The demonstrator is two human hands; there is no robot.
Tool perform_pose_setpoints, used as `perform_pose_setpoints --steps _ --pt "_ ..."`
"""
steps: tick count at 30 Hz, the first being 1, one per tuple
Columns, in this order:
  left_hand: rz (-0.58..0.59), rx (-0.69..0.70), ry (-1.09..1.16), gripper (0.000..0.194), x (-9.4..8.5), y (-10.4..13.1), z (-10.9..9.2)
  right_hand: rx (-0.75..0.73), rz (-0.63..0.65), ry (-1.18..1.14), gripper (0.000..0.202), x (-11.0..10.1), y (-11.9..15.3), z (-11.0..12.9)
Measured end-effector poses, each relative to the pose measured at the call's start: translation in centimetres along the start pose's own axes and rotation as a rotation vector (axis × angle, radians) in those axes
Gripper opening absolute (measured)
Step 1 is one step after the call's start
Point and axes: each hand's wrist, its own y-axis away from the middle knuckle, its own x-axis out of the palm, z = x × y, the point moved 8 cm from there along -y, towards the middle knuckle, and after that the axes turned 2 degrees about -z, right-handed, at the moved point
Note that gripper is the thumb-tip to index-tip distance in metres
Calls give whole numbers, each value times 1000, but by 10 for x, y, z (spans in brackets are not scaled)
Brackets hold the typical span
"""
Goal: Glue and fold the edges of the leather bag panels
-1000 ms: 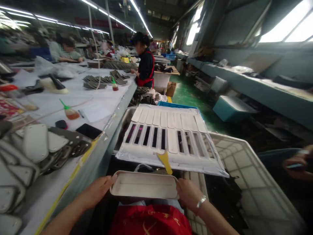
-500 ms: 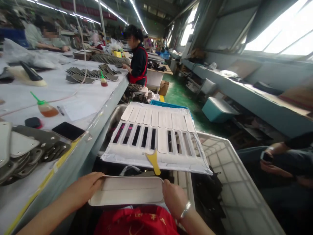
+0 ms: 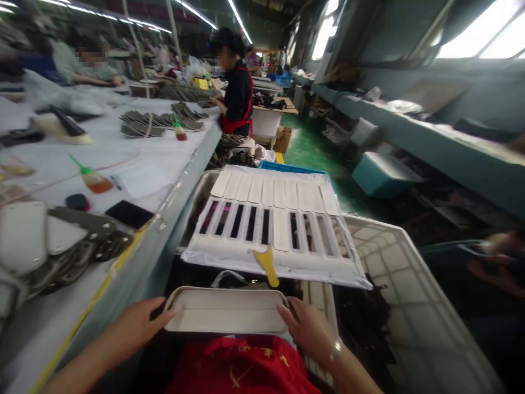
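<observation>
A long cream tray-like piece (image 3: 227, 314) with rounded ends and a raised rim lies level above my red apron (image 3: 241, 366). My left hand (image 3: 143, 320) grips its left end, fingers at the rim. At the right end, my right hand (image 3: 305, 325) holds the rim between thumb and fingers. Beyond them is a white slotted board (image 3: 229, 251) with a row of pale strips (image 3: 266, 192) along its far side and one strip (image 3: 281, 230) across the slots. A yellow scraper (image 3: 268, 265) rests on the board's near edge.
At left, a worktable (image 3: 180, 180) carries a phone (image 3: 129, 214), a glue bottle (image 3: 96, 180) and stacked grey parts (image 3: 86, 246). A white crate (image 3: 394, 257) stands right. A person in a red apron (image 3: 240, 93) is ahead; another person's hand (image 3: 498, 268) is far right.
The cream piece now shows more of its raised far rim, and the fingers of both hands have shifted at its ends. The view has turned slightly left, so the surroundings sit further right.
</observation>
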Motion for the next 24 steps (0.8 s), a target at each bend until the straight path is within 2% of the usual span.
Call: perform_pose_setpoints --steps 3,8,15,18,21,24 --pt "33 19 -77 43 -7 7 -18 26 -28 19 33 7 6 -7" --pt "-9 -46 -295 40 -11 4 -26 65 32 185 31 11 1 -1" --pt "-29 -64 -503 39 -6 2 -34 -129 170 402 27 12 -11 17" --pt "-31 -49 -462 38 -7 0 -33 -184 209 435 20 13 -13 20" --pt "-28 -5 -366 37 -7 -1 -27 -174 211 364 19 10 -13 19" --pt "21 -36 -11 47 -3 1 -10 -113 154 181 32 4 -12 13"
